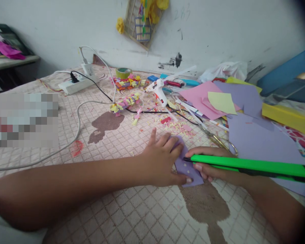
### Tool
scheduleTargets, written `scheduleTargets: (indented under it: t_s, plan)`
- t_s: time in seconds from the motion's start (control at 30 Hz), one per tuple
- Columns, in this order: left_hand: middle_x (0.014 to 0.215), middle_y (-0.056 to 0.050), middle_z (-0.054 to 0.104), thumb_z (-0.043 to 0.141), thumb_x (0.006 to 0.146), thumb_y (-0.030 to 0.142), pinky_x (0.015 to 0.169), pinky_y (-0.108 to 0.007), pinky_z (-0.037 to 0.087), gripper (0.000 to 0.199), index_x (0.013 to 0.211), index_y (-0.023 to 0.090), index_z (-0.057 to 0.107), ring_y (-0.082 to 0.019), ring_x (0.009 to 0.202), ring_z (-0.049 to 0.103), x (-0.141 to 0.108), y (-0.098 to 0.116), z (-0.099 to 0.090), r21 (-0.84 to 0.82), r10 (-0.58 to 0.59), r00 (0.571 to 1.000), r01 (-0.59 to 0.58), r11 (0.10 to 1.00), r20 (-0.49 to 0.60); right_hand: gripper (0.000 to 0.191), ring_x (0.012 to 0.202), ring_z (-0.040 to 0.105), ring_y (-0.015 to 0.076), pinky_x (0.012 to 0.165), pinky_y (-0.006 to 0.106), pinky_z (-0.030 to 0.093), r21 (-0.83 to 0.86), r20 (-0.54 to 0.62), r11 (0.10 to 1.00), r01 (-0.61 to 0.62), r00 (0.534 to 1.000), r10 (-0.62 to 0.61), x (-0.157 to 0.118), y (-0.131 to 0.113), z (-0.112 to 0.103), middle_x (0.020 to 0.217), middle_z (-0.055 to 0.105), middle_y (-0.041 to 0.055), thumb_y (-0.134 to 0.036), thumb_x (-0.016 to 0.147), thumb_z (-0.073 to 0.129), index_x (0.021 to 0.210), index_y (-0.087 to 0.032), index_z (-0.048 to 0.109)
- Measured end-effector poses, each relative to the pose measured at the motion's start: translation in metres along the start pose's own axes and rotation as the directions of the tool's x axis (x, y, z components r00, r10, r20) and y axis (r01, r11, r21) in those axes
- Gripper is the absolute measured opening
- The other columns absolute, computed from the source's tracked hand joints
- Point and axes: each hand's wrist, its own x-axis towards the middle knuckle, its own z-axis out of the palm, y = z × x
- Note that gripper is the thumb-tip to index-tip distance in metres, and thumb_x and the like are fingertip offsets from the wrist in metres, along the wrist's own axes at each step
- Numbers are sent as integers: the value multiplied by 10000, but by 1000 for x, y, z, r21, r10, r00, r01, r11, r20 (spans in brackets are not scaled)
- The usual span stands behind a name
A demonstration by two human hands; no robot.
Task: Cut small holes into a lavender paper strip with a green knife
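A narrow piece of purple paper (195, 175) with several small pale spots lies on the patterned tablecloth. My left hand (161, 161) rests flat across its left side with the fingers spread, pressing on the paper. From the right, my right hand (205, 169) is closed around a long green-and-black tool (244, 164). The tool's thin black tip is at the paper, beside my left fingers; whether it touches is hard to tell. Part of my right hand is hidden behind the tool, whose exact kind I cannot make out.
A white glue gun (157, 90) lies beyond my hands among paper scraps (175, 127). Scissors (218, 140) and coloured paper sheets (256, 135) are at the right. Cords run from a power strip (76, 84) at the left. Petal-covered sticks (124, 103) and green tape (123, 72) lie behind.
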Motion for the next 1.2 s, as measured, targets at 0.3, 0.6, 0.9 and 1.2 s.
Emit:
scheduleTargets:
  t_s: [0.3, 0.6, 0.9, 1.2]
  plan:
    - [1473, -116, 331, 402, 766, 735, 1043, -701, 21, 860, 1401, 160, 325, -375, 1364, 194, 2, -5, -5, -51, 8, 997, -4, 999, 72, 280, 557, 629, 94, 485, 174, 517, -2, -6, 1000, -4, 1000, 4, -2, -2, 0, 711, 634, -30, -333, 862, 588, 1125, -239, 591]
    - [1509, -91, 268, 385, 747, 764, 1054, -682, -42, 898, 1432, 193, 284, -382, 1390, 112, 5, -10, -15, -79, 6, 982, 8, 997, 188, 243, 533, 588, 69, 474, 136, 505, -17, 44, 998, 61, 997, -60, -1, -7, 1, 690, 594, -34, -308, 869, 584, 1100, -234, 594]
    - [1532, -81, 202, 396, 745, 752, 1030, -699, -65, 910, 1453, 204, 233, -399, 1396, 45, 9, -17, -16, -116, 60, 968, -32, 993, 242, 258, 592, 582, 77, 500, 140, 507, -17, 50, 999, 45, 998, -44, 0, -3, 1, 708, 573, -38, -339, 874, 586, 1122, -269, 572]
    - [1543, -74, 158, 518, 776, 547, 1060, -666, -19, 802, 1446, 201, 246, -374, 1405, 61, 26, -30, -32, -122, 189, 906, -154, 981, 378, 181, 500, 531, 32, 410, 85, 447, 62, 28, 997, 50, 998, -52, 5, -6, 4, 668, 530, -75, -341, 865, 604, 942, -244, 472]
